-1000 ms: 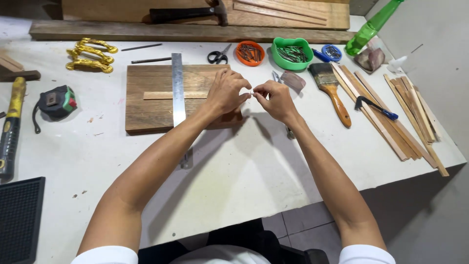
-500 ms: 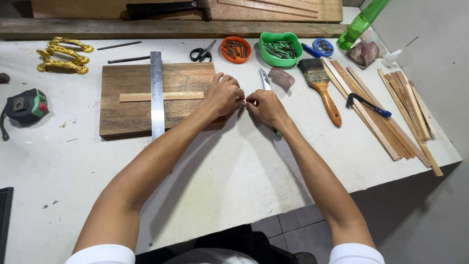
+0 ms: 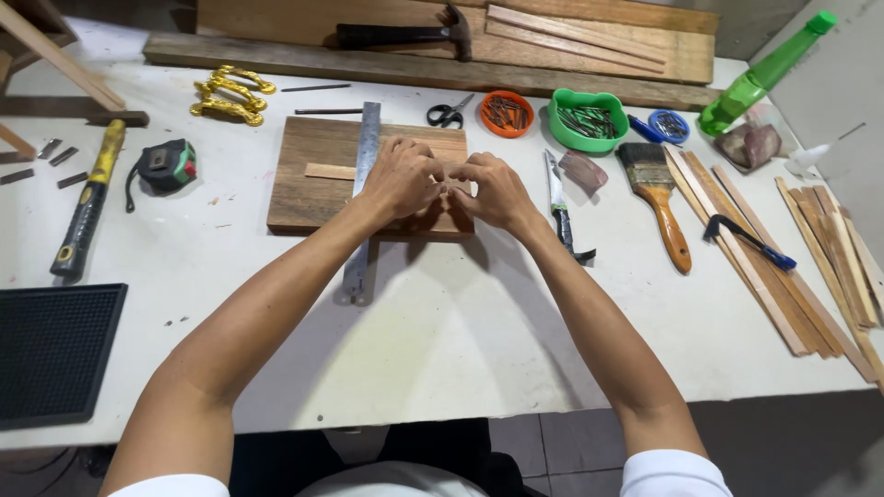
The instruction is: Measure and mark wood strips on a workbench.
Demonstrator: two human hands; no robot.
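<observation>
Both hands hover over a rough, dark-grained wooden board [image 3: 318,189], where a thin pale wood strip [image 3: 327,171] lies flat just left of the fingers under a long steel ruler [image 3: 365,175]. The left hand [image 3: 402,177] and right hand [image 3: 497,189] meet fingertip to fingertip, fingers curled together; whatever they pinch is hidden. Right of the fingers lies a knife [image 3: 560,198] and a wooden-handled paintbrush [image 3: 659,198].

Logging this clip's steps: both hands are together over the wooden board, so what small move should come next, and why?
Probably press the thin strip flat against the ruler. Both hands, left and right, pinch together over the board, hiding what they grip, while the strip lies across the board under the ruler.
</observation>
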